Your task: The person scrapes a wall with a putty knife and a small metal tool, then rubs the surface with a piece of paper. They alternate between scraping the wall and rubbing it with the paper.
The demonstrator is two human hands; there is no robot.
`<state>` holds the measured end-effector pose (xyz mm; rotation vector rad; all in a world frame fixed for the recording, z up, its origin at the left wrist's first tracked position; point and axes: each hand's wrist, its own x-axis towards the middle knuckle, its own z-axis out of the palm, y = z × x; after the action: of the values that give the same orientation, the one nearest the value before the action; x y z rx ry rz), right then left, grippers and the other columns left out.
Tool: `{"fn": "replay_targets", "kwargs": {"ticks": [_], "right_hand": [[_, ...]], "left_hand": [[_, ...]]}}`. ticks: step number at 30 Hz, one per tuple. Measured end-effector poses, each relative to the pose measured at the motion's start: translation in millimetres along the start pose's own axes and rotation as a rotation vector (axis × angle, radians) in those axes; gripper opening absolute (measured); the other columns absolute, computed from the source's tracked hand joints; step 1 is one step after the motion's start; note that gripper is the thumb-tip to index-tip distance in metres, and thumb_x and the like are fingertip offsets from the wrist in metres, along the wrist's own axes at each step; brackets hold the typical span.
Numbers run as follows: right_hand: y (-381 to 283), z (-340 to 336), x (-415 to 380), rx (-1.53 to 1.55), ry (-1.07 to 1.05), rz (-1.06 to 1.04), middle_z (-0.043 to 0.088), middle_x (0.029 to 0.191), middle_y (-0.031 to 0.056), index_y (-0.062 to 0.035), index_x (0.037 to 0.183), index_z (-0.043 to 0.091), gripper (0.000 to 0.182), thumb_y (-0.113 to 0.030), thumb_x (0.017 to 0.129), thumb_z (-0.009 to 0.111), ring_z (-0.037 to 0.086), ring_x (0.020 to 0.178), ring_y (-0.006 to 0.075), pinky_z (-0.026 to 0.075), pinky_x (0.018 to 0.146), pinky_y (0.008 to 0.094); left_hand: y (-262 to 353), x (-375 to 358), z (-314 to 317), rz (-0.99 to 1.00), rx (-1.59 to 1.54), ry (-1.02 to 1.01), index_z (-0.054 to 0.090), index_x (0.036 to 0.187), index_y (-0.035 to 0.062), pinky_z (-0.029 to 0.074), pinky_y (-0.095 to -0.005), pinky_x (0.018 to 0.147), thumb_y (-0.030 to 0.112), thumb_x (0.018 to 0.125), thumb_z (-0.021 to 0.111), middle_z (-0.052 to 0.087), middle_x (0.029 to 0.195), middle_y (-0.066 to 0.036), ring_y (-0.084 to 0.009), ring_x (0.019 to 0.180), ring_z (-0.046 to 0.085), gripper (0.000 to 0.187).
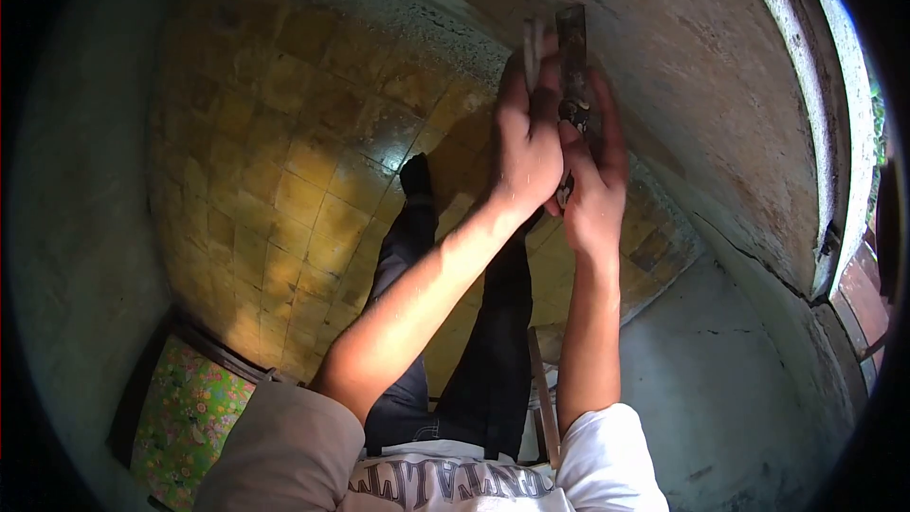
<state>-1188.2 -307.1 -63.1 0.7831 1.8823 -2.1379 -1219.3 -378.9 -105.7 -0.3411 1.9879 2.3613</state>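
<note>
Hands surround a dark tool near cracked wall.

Both arms are reaching forward, the left forearm slanting inward to the right, the right forearm running nearly straight ahead. The left wrist is bending slightly. The left hand is sitting close beside the right hand, its fingers blurring. The right thumb is angling inward, while the right fingers are curving forward, opposing it in a grip.
</note>
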Motion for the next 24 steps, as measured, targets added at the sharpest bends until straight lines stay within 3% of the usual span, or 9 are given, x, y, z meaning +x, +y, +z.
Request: {"fn": "replay_targets", "kwargs": {"ticks": [4,5,6,8,11,14,17,19,24], "right_hand": [[10,-4,9,-0.02,-0.001,-0.109,0.06,0.122,0.0129,-0.0034,0.146,0.037,0.058,-0.004,0.089,0.049,0.06,0.087,0.0141,0.049,0.074,0.0263],[14,-5,12,-0.011,0.009,-0.133,0.057,0.13,0.0145,-0.003,0.146,0.036,0.06,-0.003,0.088,0.049,0.062,0.098,0.0164,0.05,0.083,0.0278],[6,-4,14,0.088,-0.076,-0.102,0.051,0.138,0.0155,-0.003,0.146,0.038,0.058,-0.004,0.089,0.049,0.052,0.121,0.0211,0.041,0.101,0.0317],[3,-11,18,0.113,-0.099,0.031,0.051,0.138,0.0149,-0.0022,0.145,0.038,0.057,-0.004,0.089,0.048,0.053,0.119,0.0217,0.042,0.1,0.031],[-5,-9,23,0.043,-0.108,0.044,0.051,0.138,0.014,-0.0019,0.145,0.038,0.056,-0.004,0.09,0.048,0.052,0.12,0.0217,0.041,0.1,0.0306],[-1,-7,19,-0.076,-0.058,-0.022,0.051,0.138,0.0142,-0.0021,0.145,0.039,0.053,-0.006,0.093,0.046,0.052,0.121,0.0212,0.04,0.101,0.03],[-13,-2,12,-0.118,-0.037,-0.125,0.051,0.139,0.0154,-0.0022,0.143,0.041,0.048,-0.009,0.096,0.045,0.05,0.125,0.0215,0.038,0.103,0.0299],[-17,3,12,-0.133,-0.002,-0.058,0.052,0.138,0.0162,-0.0021,0.142,0.044,0.045,-0.01,0.097,0.043,0.049,0.127,0.0222,0.037,0.104,0.0299],[-15,4,18,-0.262,0.006,-0.139,0.056,0.134,0.0168,-0.0029,0.138,0.049,0.04,-0.01,0.099,0.042,0.051,0.124,0.0225,0.038,0.104,0.0299]], "left_hand": [[14,-16,-5,0.192,0.06,-0.224,0.041,0.137,-0.0062,0.027,-0.0382,0.113,0.002,0.094,0.039,0.036,0.148,-0.023,-0.0325,0.138,0.035,0.044],[12,-22,1,0.093,-0.124,-0.21,0.036,0.142,-0.0051,0.022,-0.0379,0.116,0.001,0.093,0.04,0.025,0.154,-0.023,-0.0329,0.143,0.025,0.05],[12,-19,-1,0.053,-0.078,-0.252,0.027,0.146,-0.005,0.021,-0.0388,0.117,0.002,0.093,0.039,0.022,0.155,-0.024,-0.0344,0.144,0.023,0.055],[10,-12,-1,0.031,-0.05,-0.298,0.021,0.148,-0.006,0.021,-0.0384,0.117,0.004,0.094,0.039,0.021,0.154,-0.026,-0.0351,0.144,0.022,0.058],[11,-4,5,0.055,-0.106,-0.273,0.018,0.147,-0.0079,0.019,-0.0375,0.117,0.006,0.095,0.039,0.02,0.154,-0.027,-0.0354,0.144,0.02,0.058],[9,-1,6,0.056,-0.064,-0.266,0.017,0.148,-0.008,0.018,-0.0374,0.117,0.008,0.095,0.04,0.02,0.154,-0.027,-0.0346,0.145,0.019,0.059],[20,-3,4,-0.081,-0.083,-0.317,0.018,0.148,-0.0067,0.019,-0.0368,0.117,0.01,0.097,0.039,0.021,0.154,-0.026,-0.0336,0.145,0.02,0.057],[26,-1,5,-0.142,-0.081,-0.321,0.019,0.148,-0.0059,0.019,-0.0365,0.117,0.011,0.099,0.039,0.021,0.155,-0.025,-0.0327,0.145,0.02,0.056],[12,-4,13,-0.113,-0.169,-0.124,0.05,0.126,-0.0047,0.041,-0.0285,0.091,0.022,0.101,0.045,0.06,0.107,-0.011,-0.0133,0.101,0.051,0.037]]}}
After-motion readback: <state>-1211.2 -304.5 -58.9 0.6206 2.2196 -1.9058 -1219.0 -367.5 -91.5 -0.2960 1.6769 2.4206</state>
